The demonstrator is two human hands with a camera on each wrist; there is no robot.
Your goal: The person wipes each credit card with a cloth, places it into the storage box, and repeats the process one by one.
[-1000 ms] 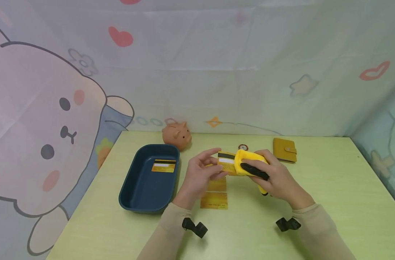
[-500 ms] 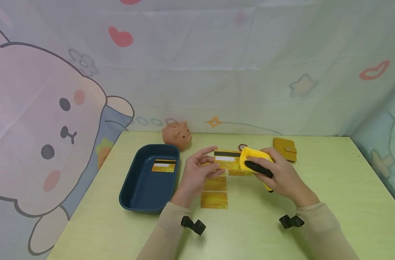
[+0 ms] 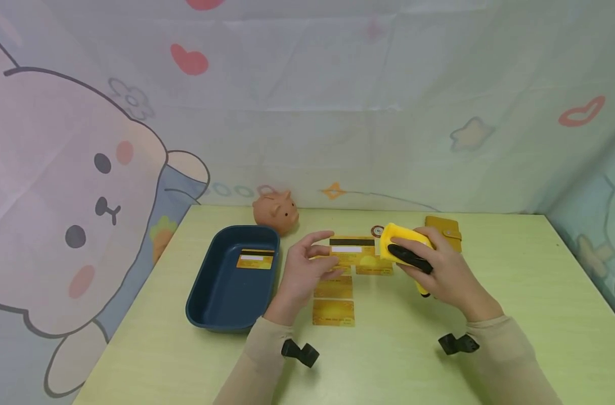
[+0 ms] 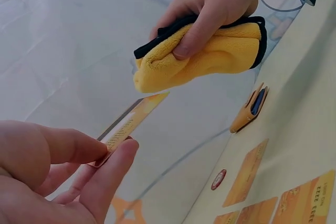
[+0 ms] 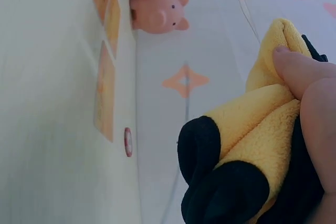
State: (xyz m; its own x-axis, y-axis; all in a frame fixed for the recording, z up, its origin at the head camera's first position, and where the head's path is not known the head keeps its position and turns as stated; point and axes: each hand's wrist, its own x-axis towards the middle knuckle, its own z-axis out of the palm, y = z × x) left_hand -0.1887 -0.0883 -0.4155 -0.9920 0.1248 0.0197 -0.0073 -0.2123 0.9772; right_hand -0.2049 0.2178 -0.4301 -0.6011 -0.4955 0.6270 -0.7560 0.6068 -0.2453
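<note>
My left hand (image 3: 307,270) pinches a yellow bank card (image 3: 353,250) by its left end, above the table. The card's back, with a dark stripe and a white strip, shows in the head view. My right hand (image 3: 436,264) grips a folded yellow cloth (image 4: 205,59) with black edging at the card's right end. A narrow gap separates cloth and card in the left wrist view. Below the hands, several yellow cards (image 3: 333,313) lie on the table, some partly hidden by the held card. Another bank card (image 3: 255,259) lies inside the dark blue tray (image 3: 192,306).
A pink piggy bank (image 3: 275,212) stands behind the tray. A mustard wallet (image 3: 446,228) lies at the back right, partly behind my right hand. The small red and white chip (image 3: 376,231) sits near the table's back edge, with a printed curtain (image 3: 307,140) behind it.
My right hand has drawn the cloth rightward along the card to its right end, uncovering more of the card. The left hand has shifted slightly left with the card.
</note>
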